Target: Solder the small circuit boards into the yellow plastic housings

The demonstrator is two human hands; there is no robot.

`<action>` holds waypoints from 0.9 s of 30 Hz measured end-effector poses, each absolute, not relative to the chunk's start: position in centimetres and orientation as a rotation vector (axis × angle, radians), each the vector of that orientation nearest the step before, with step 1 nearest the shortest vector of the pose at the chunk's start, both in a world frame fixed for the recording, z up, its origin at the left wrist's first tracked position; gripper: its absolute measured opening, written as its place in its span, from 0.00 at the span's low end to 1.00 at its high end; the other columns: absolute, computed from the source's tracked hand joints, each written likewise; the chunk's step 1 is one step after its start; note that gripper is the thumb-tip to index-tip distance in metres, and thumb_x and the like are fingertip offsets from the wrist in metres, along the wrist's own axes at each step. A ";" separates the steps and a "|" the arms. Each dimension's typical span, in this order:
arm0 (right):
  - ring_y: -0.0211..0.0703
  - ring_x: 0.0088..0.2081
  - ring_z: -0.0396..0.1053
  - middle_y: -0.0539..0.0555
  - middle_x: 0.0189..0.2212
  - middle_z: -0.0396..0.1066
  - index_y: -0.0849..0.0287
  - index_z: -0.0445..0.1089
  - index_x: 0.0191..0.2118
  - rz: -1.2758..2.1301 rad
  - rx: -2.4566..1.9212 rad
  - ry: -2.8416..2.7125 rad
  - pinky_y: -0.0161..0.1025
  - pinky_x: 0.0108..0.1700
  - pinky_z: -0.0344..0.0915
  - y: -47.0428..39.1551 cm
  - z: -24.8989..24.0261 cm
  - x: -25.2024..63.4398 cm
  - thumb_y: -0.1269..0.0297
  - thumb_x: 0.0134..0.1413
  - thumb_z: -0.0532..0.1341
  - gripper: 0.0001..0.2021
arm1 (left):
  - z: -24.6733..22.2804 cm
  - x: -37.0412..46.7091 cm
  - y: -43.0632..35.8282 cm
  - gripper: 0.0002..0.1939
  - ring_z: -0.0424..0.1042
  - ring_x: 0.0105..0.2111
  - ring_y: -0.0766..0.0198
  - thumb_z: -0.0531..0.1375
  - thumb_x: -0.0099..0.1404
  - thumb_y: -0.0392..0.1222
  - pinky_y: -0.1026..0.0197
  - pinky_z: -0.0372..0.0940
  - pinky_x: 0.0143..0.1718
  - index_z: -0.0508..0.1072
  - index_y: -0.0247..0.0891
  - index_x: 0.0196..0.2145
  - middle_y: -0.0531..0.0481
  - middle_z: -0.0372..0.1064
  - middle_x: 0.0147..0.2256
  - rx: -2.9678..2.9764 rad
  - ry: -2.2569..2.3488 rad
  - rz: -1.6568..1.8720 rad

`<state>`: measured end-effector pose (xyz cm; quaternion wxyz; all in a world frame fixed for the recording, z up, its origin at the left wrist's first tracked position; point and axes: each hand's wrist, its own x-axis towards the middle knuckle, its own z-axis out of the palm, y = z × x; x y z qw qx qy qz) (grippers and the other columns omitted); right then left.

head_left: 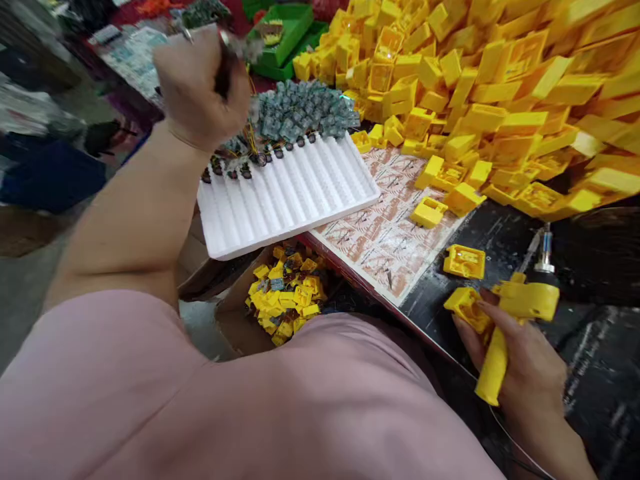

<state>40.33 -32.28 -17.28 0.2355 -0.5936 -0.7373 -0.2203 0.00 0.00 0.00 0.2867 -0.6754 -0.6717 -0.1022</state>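
My left hand is raised above the far end of a white ribbed foam tray, fingers closed around a small dark part with wires that is blurred. A heap of grey-green circuit modules lies at the tray's far edge. My right hand rests on the black table at the lower right, gripping a yellow pistol-shaped screwdriver together with a small yellow plastic housing. Another yellow housing lies just beyond it.
A huge pile of yellow plastic housings fills the upper right. A cardboard box of yellow assembled parts sits below the tray near my lap. Patterned paper covers the table edge. Green bins stand at the back.
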 end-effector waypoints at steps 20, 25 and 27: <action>0.46 0.35 0.77 0.55 0.42 0.80 0.54 0.67 0.58 -0.343 -1.636 -1.887 0.42 0.41 0.73 -32.9 -16.3 39.2 0.52 0.66 0.68 0.21 | -0.7 15.7 -2.6 0.38 0.74 0.37 0.72 0.67 0.66 0.59 0.48 0.69 0.52 0.70 0.19 0.57 0.44 0.78 0.40 -3.854 -1.200 -0.694; 0.47 0.38 0.79 0.55 0.41 0.79 0.55 0.64 0.61 -0.176 -1.567 -1.904 0.43 0.44 0.75 -32.2 -15.4 37.7 0.51 0.68 0.66 0.22 | -2.5 20.1 -6.4 0.17 0.76 0.43 0.60 0.62 0.62 0.32 0.43 0.65 0.60 0.85 0.46 0.44 0.54 0.81 0.37 -3.316 -0.462 0.593; 0.49 0.40 0.80 0.55 0.41 0.79 0.55 0.65 0.60 -0.159 -1.543 -1.921 0.47 0.51 0.75 -31.9 -15.2 37.2 0.48 0.68 0.65 0.23 | -4.1 20.6 -9.2 0.18 0.73 0.54 0.49 0.62 0.53 0.25 0.35 0.53 0.70 0.85 0.47 0.33 0.52 0.81 0.36 -3.118 -0.224 0.745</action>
